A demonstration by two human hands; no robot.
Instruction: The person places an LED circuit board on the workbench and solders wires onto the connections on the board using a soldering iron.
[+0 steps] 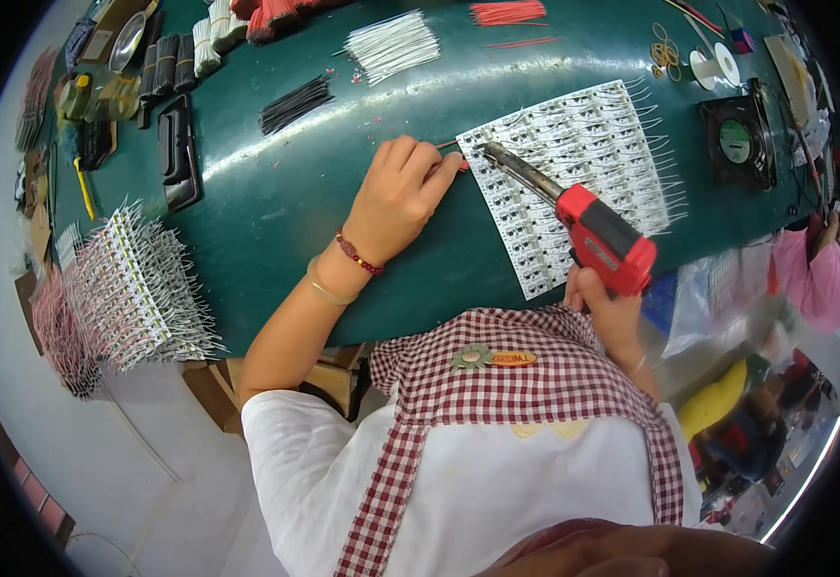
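My left hand (403, 189) is closed at the left corner of a white panel of small circuit boards (588, 159). Its fingertips pinch a thin red wire (449, 144) whose end reaches the panel's edge. In my right hand (610, 313) is a red and black soldering gun (605, 236), gripped by its handle. The gun's metal tip points up and left and meets the panel close to the wire's end; whether it touches the wire I cannot tell. Pale wires stick out along the panel's right edge.
White wires (393, 46), black wires (295, 104) and red wires (506, 12) lie in piles farther back. A black fan (735, 139) and a white spool (713, 67) stand at right. Wired panels (132, 288) are stacked at left, below a black case-like object (178, 154).
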